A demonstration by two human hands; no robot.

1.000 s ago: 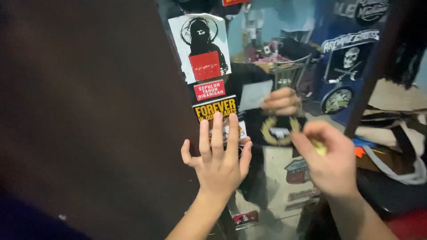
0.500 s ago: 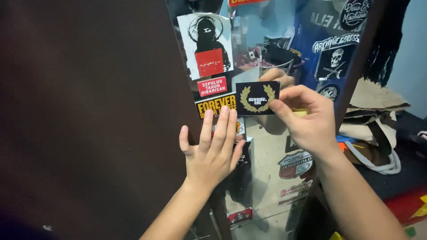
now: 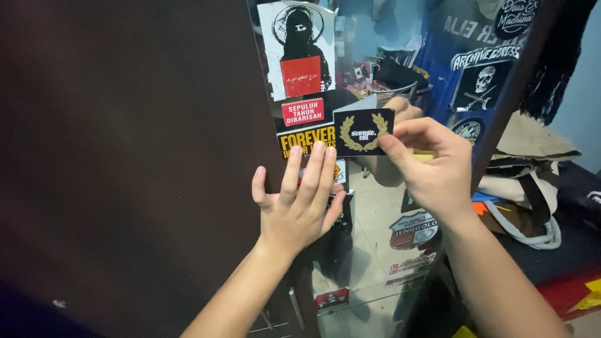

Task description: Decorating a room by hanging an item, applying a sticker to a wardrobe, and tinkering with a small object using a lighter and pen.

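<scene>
My right hand [image 3: 432, 169] pinches a small black sticker with a gold wreath [image 3: 363, 131] by its right edge and holds it against the mirror [image 3: 375, 213]. My left hand [image 3: 295, 200] lies flat with fingers spread on the mirror's left edge, fingertips over a yellow and black sticker [image 3: 305, 141]. Above that sit a small red sticker [image 3: 303, 111] and a white sticker with a dark hooded figure [image 3: 298, 47]. The mirror shows my right hand's reflection behind the black sticker.
A dark brown cabinet door [image 3: 125, 169] fills the left. More stickers [image 3: 413, 231] dot the lower mirror. A blue banner with a skull [image 3: 482, 81] shows in the glass. Folded bags and cloth [image 3: 532, 188] are piled at right.
My right hand has brought the black wreath sticker up from lower down and now holds it steady beside the yellow sticker. My left hand has stayed flat on the mirror.
</scene>
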